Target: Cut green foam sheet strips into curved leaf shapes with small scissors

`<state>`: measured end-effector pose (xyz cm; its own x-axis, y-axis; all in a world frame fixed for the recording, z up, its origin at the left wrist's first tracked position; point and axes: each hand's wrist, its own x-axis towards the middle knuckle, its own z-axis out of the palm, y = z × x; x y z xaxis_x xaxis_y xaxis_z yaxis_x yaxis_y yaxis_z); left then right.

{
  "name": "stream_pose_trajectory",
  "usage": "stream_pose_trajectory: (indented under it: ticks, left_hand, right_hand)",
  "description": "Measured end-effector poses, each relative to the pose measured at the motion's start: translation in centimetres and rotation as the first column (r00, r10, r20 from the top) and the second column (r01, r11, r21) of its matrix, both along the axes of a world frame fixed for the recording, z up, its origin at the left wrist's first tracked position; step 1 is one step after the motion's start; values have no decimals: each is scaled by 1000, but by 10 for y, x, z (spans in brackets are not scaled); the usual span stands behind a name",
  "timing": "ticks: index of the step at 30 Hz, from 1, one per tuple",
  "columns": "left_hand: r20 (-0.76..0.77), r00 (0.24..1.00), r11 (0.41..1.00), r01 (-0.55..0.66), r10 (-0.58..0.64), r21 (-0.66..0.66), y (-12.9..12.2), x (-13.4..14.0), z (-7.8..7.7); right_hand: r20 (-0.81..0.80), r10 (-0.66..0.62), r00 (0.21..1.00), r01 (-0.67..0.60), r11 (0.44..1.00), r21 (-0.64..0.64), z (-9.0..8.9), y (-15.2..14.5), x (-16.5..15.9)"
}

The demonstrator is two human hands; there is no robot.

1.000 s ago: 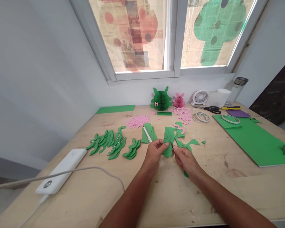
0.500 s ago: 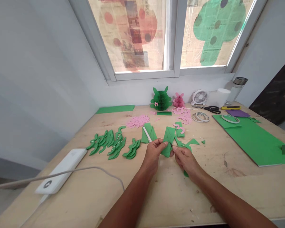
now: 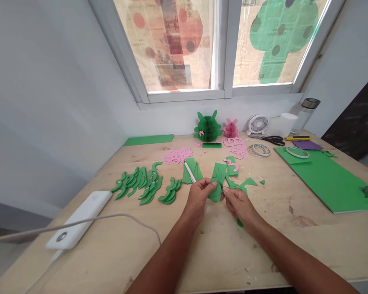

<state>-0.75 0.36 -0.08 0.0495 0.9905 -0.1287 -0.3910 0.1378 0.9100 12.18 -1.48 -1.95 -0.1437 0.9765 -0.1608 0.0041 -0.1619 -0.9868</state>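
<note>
My left hand pinches a green paper piece with a curved line drawn on it, thumb on top. At the paper's right edge, the closed fingertips of my right hand meet beside a small dark tip; what they grip is mostly hidden. Below that hand's palm a bit of green peeks out, too covered to name. Left of the paper, a white pen lies across another green paper. Green paper scraps are scattered just beyond my right hand.
Stacks of curved green cutouts and a white power bank with a cable are at left. Pink cutouts, paper figures, tape rolls, black scissors and a fan stand behind. Green sheets lie right.
Both hands stay at nearly the same spot. The green paper has turned very slightly between them; the view has shifted a little.
</note>
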Motion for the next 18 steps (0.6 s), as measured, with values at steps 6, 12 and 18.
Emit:
stream_pose_trajectory:
  ticks: [6,12,18]
  left_hand:
    - [-14,1000,1000,-3,3,-11,1,-1,-1]
    - [-12,1000,1000,-3,2,-22,1,-1,-1]
    - [-42,999,1000,6,-6,-11,0,-1,-2]
  right_hand:
    - [-6,13,1000,-13,1000,-8,-1,1,1]
    - [-12,8,1000,-8,1000,-2,-3,2,1]
    - [-8,9,1000,-9,1000,-3,1,0,1]
